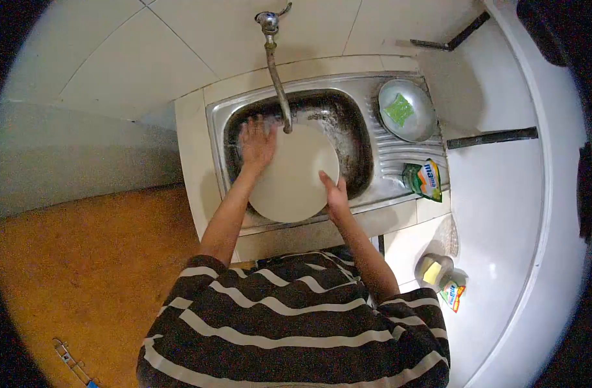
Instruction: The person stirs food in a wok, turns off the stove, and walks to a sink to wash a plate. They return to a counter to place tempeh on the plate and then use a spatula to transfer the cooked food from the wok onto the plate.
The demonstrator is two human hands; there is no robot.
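Pale tiles backed a steel sink (213, 129), where a white plate (296, 174) leaned under the tap (276, 77). The left hand (257, 143) lay spread flat on its far edge, and the right hand (337, 194) pinched the near rim. Rinsing seemed underway; turning the plate next would call for a firm hold on the wet rim. A soap pouch (424, 179) lay well right of that pinch.

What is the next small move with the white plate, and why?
Probably turn the plate a little under the tap: its spout ends over the top rim only. The right hand grips one edge, the left hand lies spread at the opposite one.
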